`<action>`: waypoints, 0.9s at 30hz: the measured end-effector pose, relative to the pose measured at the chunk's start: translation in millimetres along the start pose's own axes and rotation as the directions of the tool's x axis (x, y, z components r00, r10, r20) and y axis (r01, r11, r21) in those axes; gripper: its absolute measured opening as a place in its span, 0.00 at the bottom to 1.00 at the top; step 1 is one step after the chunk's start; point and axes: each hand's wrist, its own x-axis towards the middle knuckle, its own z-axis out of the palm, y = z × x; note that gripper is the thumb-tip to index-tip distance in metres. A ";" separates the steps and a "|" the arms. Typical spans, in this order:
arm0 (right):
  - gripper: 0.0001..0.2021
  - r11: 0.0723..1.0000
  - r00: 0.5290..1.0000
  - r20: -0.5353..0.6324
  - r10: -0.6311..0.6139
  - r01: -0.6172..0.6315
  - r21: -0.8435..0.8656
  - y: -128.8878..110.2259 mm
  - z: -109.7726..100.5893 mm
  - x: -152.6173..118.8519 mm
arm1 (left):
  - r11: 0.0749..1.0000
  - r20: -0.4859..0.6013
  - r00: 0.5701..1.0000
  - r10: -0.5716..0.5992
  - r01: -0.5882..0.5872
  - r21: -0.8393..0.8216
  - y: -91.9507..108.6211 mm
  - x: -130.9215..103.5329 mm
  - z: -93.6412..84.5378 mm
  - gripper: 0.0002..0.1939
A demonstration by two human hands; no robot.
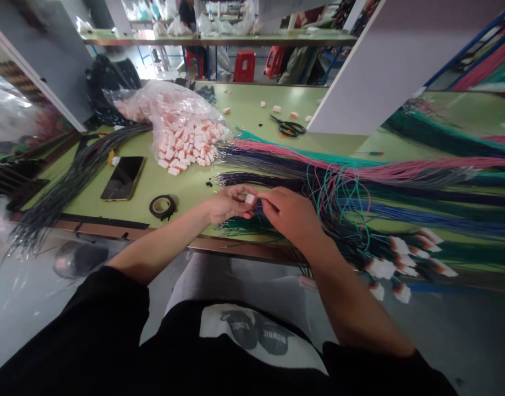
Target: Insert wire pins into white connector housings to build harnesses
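Near the table's front edge, my left hand (pixel 230 203) pinches a small white connector (pixel 250 199) between its fingertips. Touching or almost touching that connector are the closed fingertips of my right hand (pixel 291 212); whether a thin wire is between them is too small to tell. Bundles of pink wires (pixel 405 168), blue wires (pixel 434 218) and green wires run to the right, beside and behind my right hand. Several wired white connectors (pixel 381 268) lie in a cluster at the right front.
A clear bag of white and orange connectors (pixel 186 137) lies behind my left hand. Left of it are a phone (pixel 122 178), black tape (pixel 162 207) and grey wires (pixel 75 170). Black scissors (pixel 291 128) lie at the back, near a pale upright panel (pixel 388 60).
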 end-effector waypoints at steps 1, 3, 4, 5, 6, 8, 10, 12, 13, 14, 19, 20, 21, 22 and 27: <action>0.14 0.999 0.999 -0.032 0.013 -0.011 0.053 1.4 2.1 -0.3 | 1.000 0.007 1.000 0.001 -0.001 -0.001 0.1 -0.3 0.6 0.21; 0.13 0.991 0.993 -0.105 0.053 -0.040 0.127 5.4 3.8 -2.1 | 1.000 0.017 1.000 -0.004 0.004 -0.005 0.6 -0.9 1.8 0.20; 0.13 0.987 0.988 -0.133 0.080 -0.060 0.151 7.6 3.5 -3.6 | 1.000 0.019 1.000 -0.007 0.008 -0.008 1.0 -1.2 2.4 0.20; 0.13 0.982 0.983 -0.150 0.107 -0.081 0.170 9.5 2.5 -5.3 | 1.000 0.016 1.000 -0.011 0.011 -0.011 1.5 -1.4 2.7 0.19; 0.13 0.978 0.979 -0.154 0.131 -0.102 0.184 11.0 0.9 -7.2 | 1.000 0.011 1.000 -0.015 0.015 -0.013 2.1 -1.5 3.0 0.19; 0.13 0.975 0.974 -0.148 0.169 -0.144 0.169 12.4 -2.5 -10.8 | 1.000 0.001 1.000 -0.018 0.018 -0.017 3.2 -1.6 3.1 0.18; 0.13 0.983 0.975 -0.147 0.168 -0.156 0.092 11.9 -4.8 -13.5 | 1.000 -0.006 1.000 -0.021 0.021 -0.022 4.0 -1.7 3.1 0.18; 0.13 0.991 0.980 -0.149 0.132 -0.133 0.003 10.6 -5.1 -15.1 | 0.999 -0.007 1.000 -0.026 0.026 -0.022 4.2 -1.7 3.1 0.17; 0.13 0.992 0.983 -0.148 0.111 -0.118 -0.037 10.0 -4.6 -15.4 | 0.999 -0.007 1.000 -0.027 0.027 -0.019 4.0 -1.7 3.1 0.17; 0.13 0.992 0.984 -0.150 0.094 -0.105 -0.071 9.4 -3.8 -15.5 | 0.999 -0.007 1.000 -0.029 0.029 -0.016 3.7 -1.7 3.1 0.17; 0.13 0.981 0.986 -0.160 0.047 -0.076 -0.180 7.1 -0.3 -14.9 | 0.999 -0.003 1.000 -0.027 0.027 -0.030 3.0 -2.7 3.3 0.19; 0.13 0.979 0.986 -0.160 0.040 -0.071 -0.191 6.4 -0.1 -14.8 | 0.999 -0.004 1.000 -0.025 0.025 -0.035 3.2 -3.0 3.4 0.19; 0.13 0.978 0.986 -0.161 0.033 -0.065 -0.198 5.6 -0.1 -14.7 | 0.999 -0.004 1.000 -0.023 0.023 -0.037 3.5 -3.3 3.5 0.19; 0.13 0.977 0.986 -0.163 0.028 -0.061 -0.203 4.7 -0.1 -14.7 | 0.999 -0.003 1.000 -0.024 0.024 -0.037 3.8 -3.6 3.7 0.19; 0.13 0.978 0.984 -0.176 0.020 -0.056 -0.203 2.1 0.7 -14.5 | 0.999 -0.005 1.000 -0.027 0.027 -0.022 5.1 -4.0 4.6 0.18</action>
